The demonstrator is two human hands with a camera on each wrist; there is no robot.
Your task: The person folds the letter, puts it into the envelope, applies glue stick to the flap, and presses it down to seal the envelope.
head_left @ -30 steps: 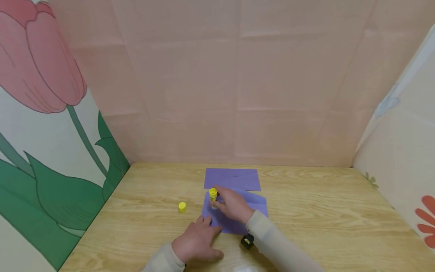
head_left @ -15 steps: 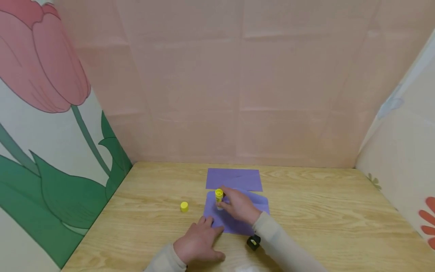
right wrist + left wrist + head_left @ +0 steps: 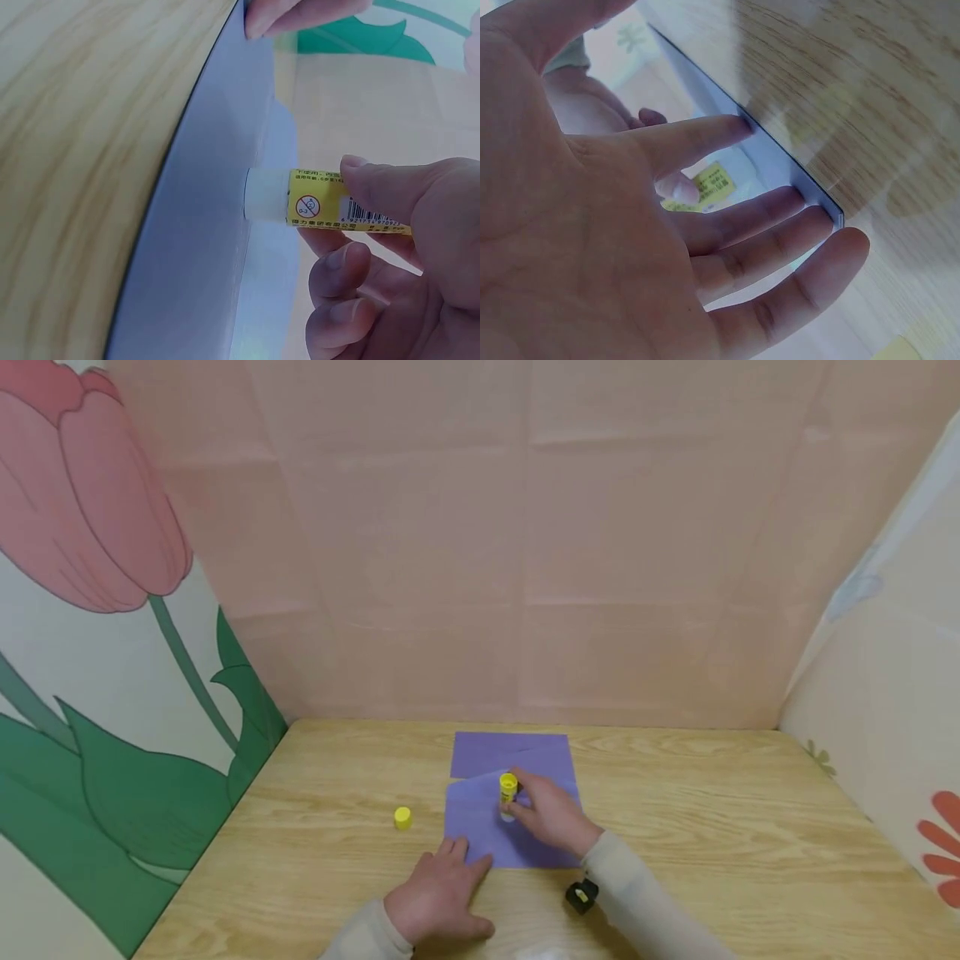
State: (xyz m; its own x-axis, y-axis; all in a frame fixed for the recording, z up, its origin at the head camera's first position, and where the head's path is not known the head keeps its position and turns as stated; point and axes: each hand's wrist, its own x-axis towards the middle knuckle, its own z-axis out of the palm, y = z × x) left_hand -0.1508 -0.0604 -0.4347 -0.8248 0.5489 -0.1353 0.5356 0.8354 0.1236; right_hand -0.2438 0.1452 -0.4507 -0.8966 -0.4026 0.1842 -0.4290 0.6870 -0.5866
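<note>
My right hand (image 3: pixel 557 814) grips a yellow glue stick (image 3: pixel 507 788) between thumb and fingers. In the right wrist view the pale end of its white tube (image 3: pixel 266 193) meets the purple paper, cap off. This nearer purple paper (image 3: pixel 472 822), seemingly folded like an envelope, lies flat on the table. My left hand (image 3: pixel 438 893) rests spread at the paper's near left edge. In the left wrist view its fingertips (image 3: pixel 784 201) touch the paper's edge, holding nothing. The round yellow cap (image 3: pixel 402 817) stands alone left of the paper.
A second purple sheet (image 3: pixel 487 752) lies just behind the first. Wooden table (image 3: pixel 690 810) extends on both sides. A pink sheet (image 3: pixel 525 568) closes the back; flower-printed panels (image 3: pixel 187 735) flank the table. A small black device (image 3: pixel 582 896) is beside my right wrist.
My right hand has slid the glue stick rightward across the purple paper, and the paper's far part has shifted its look. My left hand and the cap have stayed put.
</note>
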